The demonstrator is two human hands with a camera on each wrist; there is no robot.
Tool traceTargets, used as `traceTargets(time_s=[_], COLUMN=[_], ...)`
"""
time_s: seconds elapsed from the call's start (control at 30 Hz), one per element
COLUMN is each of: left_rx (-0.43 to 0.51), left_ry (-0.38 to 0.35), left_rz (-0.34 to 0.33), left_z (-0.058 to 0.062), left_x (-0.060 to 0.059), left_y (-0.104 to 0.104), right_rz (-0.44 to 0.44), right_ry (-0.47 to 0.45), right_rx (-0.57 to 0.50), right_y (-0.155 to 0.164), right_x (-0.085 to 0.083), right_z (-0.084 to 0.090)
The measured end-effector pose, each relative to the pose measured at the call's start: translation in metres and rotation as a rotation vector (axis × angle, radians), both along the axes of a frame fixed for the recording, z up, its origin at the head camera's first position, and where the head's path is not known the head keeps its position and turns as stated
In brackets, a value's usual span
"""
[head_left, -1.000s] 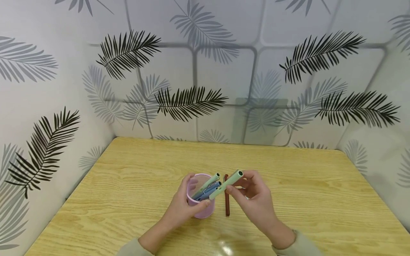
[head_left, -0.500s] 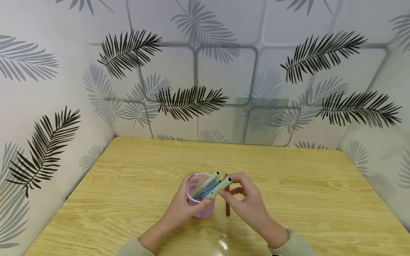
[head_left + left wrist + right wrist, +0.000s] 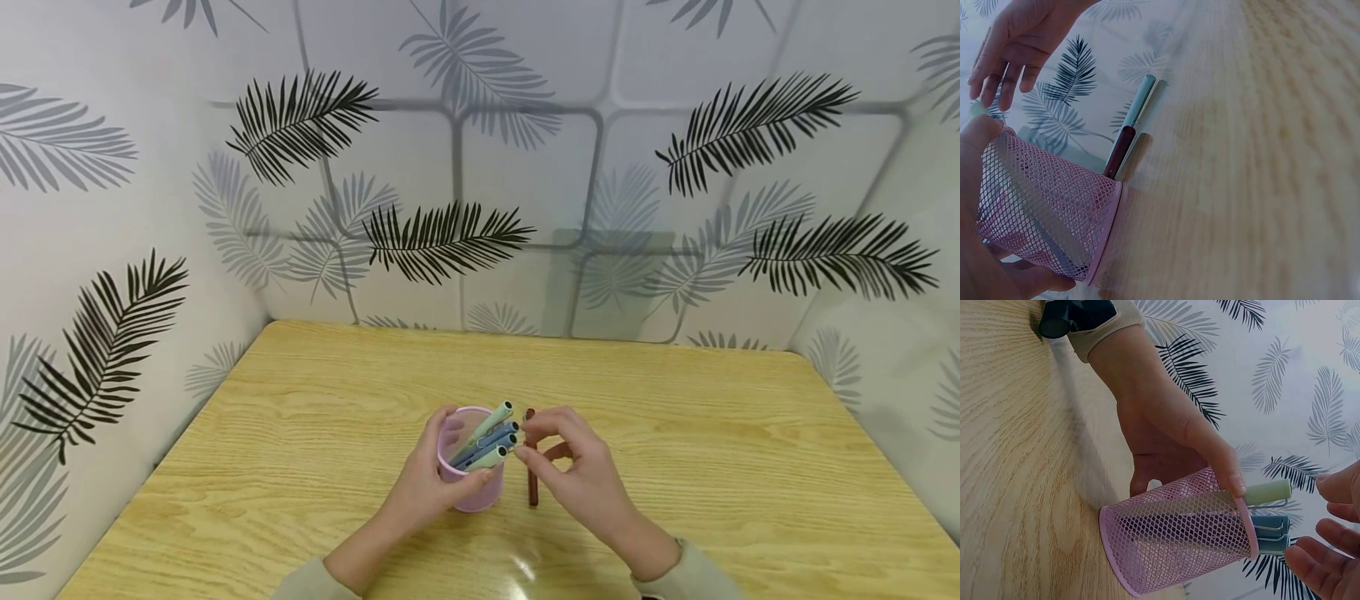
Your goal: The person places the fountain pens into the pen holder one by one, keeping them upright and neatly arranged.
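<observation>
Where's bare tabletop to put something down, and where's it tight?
Free: the wooden table from the leaf-print back wall forward to the hands, plus both side stretches. Crowded: front centre, where the left hand grips the pink mesh pen cup, the dark red pen lies beside it, and the right hand hovers over it.

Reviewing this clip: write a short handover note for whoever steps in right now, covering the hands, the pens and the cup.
Left hand: grips the pink mesh cup, upright on the table.
Right hand: holds nothing, fingers loosely curled beside the cup's rim.
Done: green and blue pens stand in the cup.
Left: a dark red pen lies on the table right of the cup; the left wrist view shows a light green pen lying beyond it.
</observation>
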State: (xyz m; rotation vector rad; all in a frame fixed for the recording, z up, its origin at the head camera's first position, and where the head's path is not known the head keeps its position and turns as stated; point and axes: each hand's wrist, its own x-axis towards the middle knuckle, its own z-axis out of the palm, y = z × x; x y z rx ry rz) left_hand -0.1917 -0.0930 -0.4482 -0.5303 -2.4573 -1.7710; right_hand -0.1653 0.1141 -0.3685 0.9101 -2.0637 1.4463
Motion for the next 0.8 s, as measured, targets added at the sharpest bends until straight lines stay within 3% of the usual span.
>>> traceTargets(time_s=[0.8], left_rx=[0.001], left_ry=[-0.003], left_rz=[0.024], left_z=[-0.001], left_x=[0.000], left_y=[0.001], right_rz=[-0.112], right_ry=[-0.089], right_rx=[0.018], right_y=[0.016], right_x=[-0.008], right_z=[-0.007])
